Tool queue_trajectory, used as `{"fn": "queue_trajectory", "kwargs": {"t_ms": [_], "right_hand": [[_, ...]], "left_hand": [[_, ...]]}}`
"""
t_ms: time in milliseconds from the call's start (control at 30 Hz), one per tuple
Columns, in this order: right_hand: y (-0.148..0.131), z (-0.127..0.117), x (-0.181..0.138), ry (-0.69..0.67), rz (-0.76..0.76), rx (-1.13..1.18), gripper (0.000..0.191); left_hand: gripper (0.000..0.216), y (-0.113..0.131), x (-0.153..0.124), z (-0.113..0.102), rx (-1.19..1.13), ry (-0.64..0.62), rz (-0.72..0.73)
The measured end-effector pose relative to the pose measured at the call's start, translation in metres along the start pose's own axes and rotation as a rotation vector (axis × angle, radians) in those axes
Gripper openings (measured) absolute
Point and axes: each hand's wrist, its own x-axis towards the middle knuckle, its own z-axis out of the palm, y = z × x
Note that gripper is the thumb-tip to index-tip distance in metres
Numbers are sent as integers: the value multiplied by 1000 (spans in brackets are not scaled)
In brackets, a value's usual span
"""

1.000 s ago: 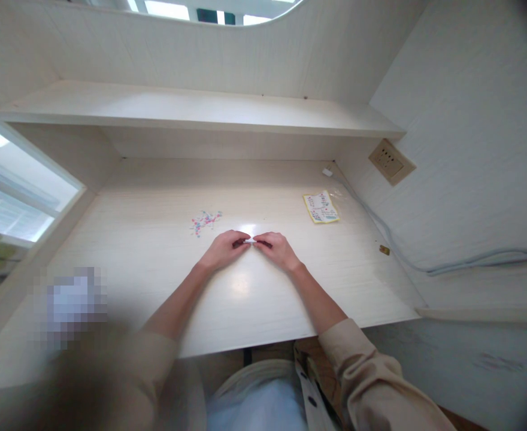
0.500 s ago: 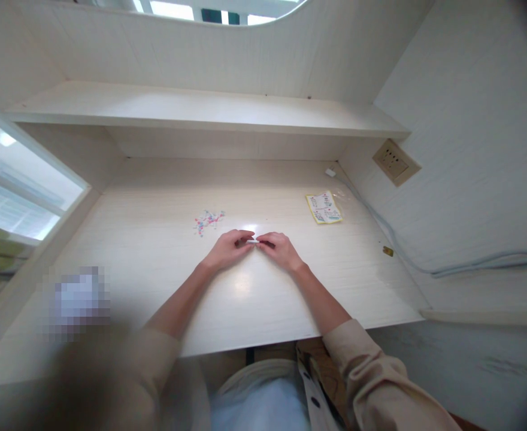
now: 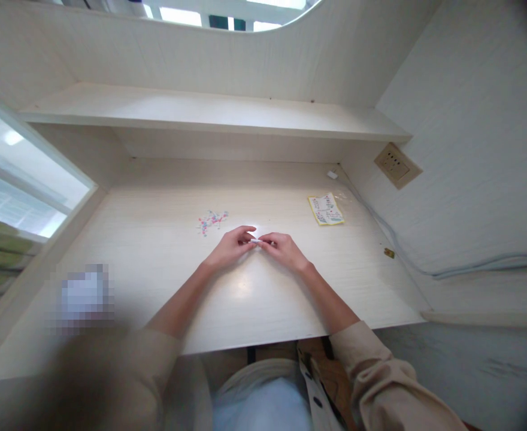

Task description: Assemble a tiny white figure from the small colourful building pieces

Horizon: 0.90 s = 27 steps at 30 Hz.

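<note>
Above the middle of the desk my two hands meet at a small white piece (image 3: 255,240), too small to tell its kind. My left hand (image 3: 233,245) pinches it from the left, with the index finger lifted a little above it. From the other side my right hand (image 3: 283,246) has its thumb and fingertips closed at the piece's right end. A scatter of tiny pink, blue and white pieces (image 3: 212,221) lies on the desk, beyond and to the left of my left hand.
A yellow-edged printed sheet (image 3: 326,209) lies at the back right, near a white plug (image 3: 332,174) and its grey cable (image 3: 380,230). A small brass-coloured piece (image 3: 388,253) is by the right wall. At left sits a blurred-out object (image 3: 84,294). A shelf (image 3: 209,111) overhangs the back.
My left index finger has risen slightly off the white piece. Both hands still meet at it. The whole view has shifted a little.
</note>
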Motion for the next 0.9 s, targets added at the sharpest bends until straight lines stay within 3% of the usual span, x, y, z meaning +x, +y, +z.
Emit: {"fn": "queue_trajectory", "kwargs": {"t_ms": [367, 667, 900], "right_hand": [[-6, 0, -11, 44, 99, 128, 28], [-1, 10, -15, 120, 145, 201, 26], [1, 11, -17, 76, 111, 164, 23]], "left_hand": [[63, 11, 1, 12, -408, 135, -195], [47, 6, -1, 21, -554, 220, -258], [45, 9, -2, 20, -642, 163, -293]]}}
